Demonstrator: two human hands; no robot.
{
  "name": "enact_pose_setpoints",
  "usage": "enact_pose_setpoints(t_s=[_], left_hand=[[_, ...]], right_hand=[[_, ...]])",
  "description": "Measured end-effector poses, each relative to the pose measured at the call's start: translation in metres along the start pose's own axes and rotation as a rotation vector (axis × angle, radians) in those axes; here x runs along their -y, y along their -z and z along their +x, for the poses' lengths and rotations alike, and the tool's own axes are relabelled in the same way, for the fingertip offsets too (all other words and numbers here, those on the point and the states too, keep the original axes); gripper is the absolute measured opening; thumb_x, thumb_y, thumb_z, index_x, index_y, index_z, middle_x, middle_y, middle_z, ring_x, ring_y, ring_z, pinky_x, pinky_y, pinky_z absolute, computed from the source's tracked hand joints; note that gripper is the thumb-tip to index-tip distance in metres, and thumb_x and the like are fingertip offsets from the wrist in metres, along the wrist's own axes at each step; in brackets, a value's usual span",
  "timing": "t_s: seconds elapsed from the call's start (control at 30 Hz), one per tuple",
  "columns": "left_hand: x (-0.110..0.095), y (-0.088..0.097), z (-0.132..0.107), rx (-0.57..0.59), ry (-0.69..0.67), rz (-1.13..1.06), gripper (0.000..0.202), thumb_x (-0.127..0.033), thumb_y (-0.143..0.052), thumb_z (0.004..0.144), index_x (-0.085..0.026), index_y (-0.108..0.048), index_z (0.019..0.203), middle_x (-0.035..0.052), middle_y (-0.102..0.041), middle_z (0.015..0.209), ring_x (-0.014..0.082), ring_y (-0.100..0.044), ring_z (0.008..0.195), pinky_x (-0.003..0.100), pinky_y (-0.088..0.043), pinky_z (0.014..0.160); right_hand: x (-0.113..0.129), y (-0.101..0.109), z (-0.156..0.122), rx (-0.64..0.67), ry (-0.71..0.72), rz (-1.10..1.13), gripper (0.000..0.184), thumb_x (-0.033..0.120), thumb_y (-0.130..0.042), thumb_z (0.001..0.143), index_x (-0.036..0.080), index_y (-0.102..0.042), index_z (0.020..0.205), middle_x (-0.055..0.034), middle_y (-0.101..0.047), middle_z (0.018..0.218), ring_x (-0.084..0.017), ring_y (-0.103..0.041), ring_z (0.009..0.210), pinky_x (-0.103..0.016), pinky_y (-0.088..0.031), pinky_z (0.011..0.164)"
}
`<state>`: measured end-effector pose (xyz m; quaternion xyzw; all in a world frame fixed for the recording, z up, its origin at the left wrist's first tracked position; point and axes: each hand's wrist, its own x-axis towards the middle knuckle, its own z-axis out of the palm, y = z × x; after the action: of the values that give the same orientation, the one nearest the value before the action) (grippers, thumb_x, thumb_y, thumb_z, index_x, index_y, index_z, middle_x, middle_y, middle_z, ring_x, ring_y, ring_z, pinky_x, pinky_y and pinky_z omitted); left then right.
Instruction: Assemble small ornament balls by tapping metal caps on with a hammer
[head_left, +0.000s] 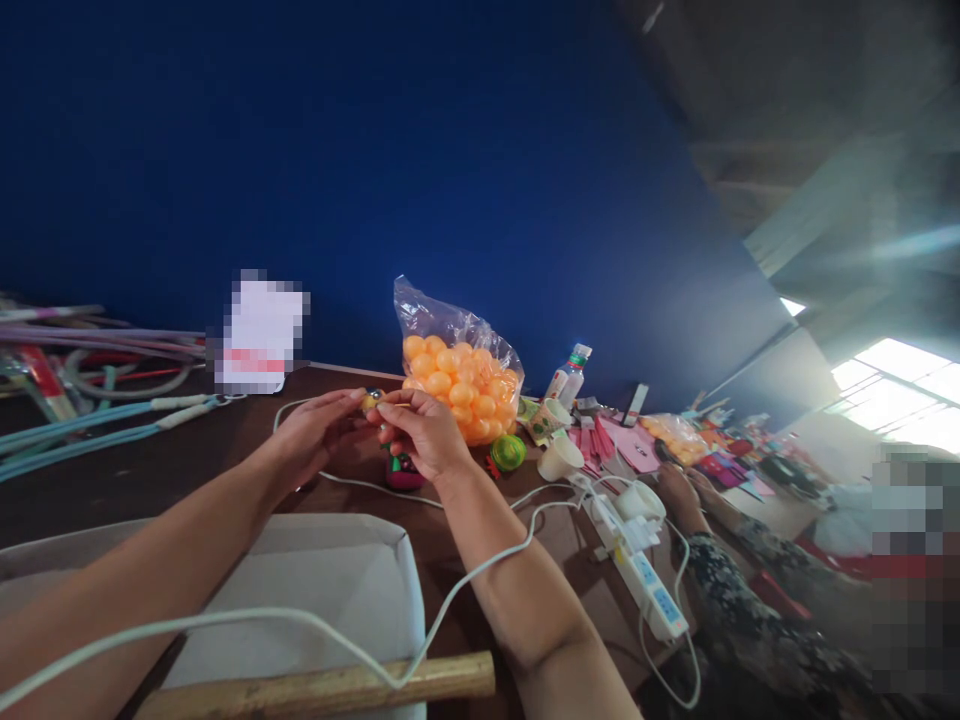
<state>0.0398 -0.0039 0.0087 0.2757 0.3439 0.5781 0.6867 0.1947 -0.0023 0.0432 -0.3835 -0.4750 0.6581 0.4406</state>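
My left hand [319,435] is closed, pinching a small round thing [371,400], yellowish with a shiny dark top; its kind is too small to make out. From the other side, the bent fingers of my right hand [426,432] meet at the same thing. Partly hidden beneath my hands is a dark red item [405,474] with a green patch on top. Just behind my right hand stands a clear plastic bag of orange balls [472,385]. A green round item [508,453] lies to the right of my right wrist.
A white cable [480,570] crosses in front of my right forearm towards a power strip [645,580]. Under my left forearm sits a white box [330,560], with a wooden pole [337,688] along its near side. A co-worker's hands [682,490] are at the right.
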Motion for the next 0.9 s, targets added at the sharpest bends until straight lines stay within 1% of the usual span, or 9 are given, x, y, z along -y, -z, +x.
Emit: enact_pose_setpoints(t_s=[0.13,0.27,0.4,0.53,0.6,0.67,0.77,0.9], left_hand=[[0.000,-0.001,0.000,0.007,-0.002,-0.001,0.008,-0.012,-0.065,0.086,-0.012,-0.074,0.085,0.0083,-0.076,0.078,0.0158,-0.072,0.067,0.025,-0.060,0.071],[0.000,-0.001,-0.001,0.007,-0.001,-0.009,0.008,-0.013,-0.067,0.086,-0.012,-0.074,0.084,0.0079,-0.076,0.078,0.0151,-0.072,0.066,0.025,-0.060,0.071],[-0.001,-0.004,-0.002,-0.011,-0.001,-0.002,0.005,-0.013,-0.069,0.084,-0.012,-0.074,0.083,0.0071,-0.076,0.076,0.0145,-0.071,0.063,0.024,-0.060,0.069],[0.000,-0.005,-0.003,-0.009,-0.014,-0.004,0.006,-0.013,-0.069,0.083,-0.013,-0.074,0.081,0.0064,-0.075,0.074,0.0150,-0.071,0.063,0.025,-0.060,0.070],[0.001,-0.005,-0.003,0.003,-0.020,0.001,0.005,-0.014,-0.071,0.082,-0.013,-0.075,0.080,0.0066,-0.075,0.075,0.0154,-0.072,0.065,0.026,-0.060,0.072],[0.002,-0.003,-0.002,0.012,-0.025,0.003,0.004,-0.016,-0.072,0.082,-0.014,-0.076,0.081,0.0066,-0.075,0.076,0.0158,-0.072,0.066,0.026,-0.060,0.074],[0.004,-0.001,-0.001,0.019,-0.029,-0.001,0.004,-0.016,-0.072,0.082,-0.015,-0.076,0.081,0.0068,-0.076,0.078,0.0166,-0.072,0.068,0.028,-0.060,0.076],[0.003,-0.003,-0.001,0.008,-0.025,0.007,0.004,-0.014,-0.071,0.082,-0.013,-0.075,0.081,0.0082,-0.076,0.079,0.0176,-0.072,0.068,0.029,-0.061,0.075]], right_hand=[[0.000,0.002,0.002,-0.017,-0.045,0.045,0.031,0.030,-0.084,0.062,0.017,-0.063,0.082,-0.0003,-0.072,0.072,-0.005,-0.050,0.045,-0.013,-0.029,0.036],[0.000,0.004,0.002,-0.009,-0.078,0.059,0.028,0.028,-0.082,0.064,0.016,-0.064,0.081,0.0007,-0.071,0.073,-0.002,-0.040,0.042,-0.014,-0.019,0.035],[0.001,0.004,0.002,0.002,-0.074,0.023,0.023,0.029,-0.079,0.066,0.015,-0.065,0.078,0.0012,-0.069,0.073,-0.001,-0.032,0.040,-0.016,-0.014,0.035],[0.001,0.003,0.002,-0.019,-0.061,-0.012,0.022,0.030,-0.078,0.066,0.015,-0.065,0.076,0.0012,-0.069,0.070,-0.001,-0.032,0.039,-0.016,-0.013,0.035],[-0.001,0.002,0.003,-0.037,-0.038,-0.053,0.023,0.033,-0.077,0.067,0.015,-0.066,0.077,0.0005,-0.069,0.070,-0.001,-0.034,0.039,-0.016,-0.013,0.035],[-0.003,0.001,0.004,-0.076,0.005,-0.107,0.023,0.034,-0.075,0.069,0.016,-0.065,0.079,0.0001,-0.070,0.071,-0.001,-0.037,0.038,-0.016,-0.016,0.034],[-0.006,0.001,0.004,-0.131,0.098,-0.226,0.021,0.035,-0.072,0.073,0.017,-0.064,0.082,0.0007,-0.070,0.069,-0.003,-0.041,0.037,-0.016,-0.024,0.035],[-0.012,0.000,0.001,-0.189,0.219,-0.451,0.016,0.035,-0.067,0.080,0.019,-0.065,0.085,0.0011,-0.069,0.070,-0.005,-0.047,0.040,-0.018,-0.035,0.039]])
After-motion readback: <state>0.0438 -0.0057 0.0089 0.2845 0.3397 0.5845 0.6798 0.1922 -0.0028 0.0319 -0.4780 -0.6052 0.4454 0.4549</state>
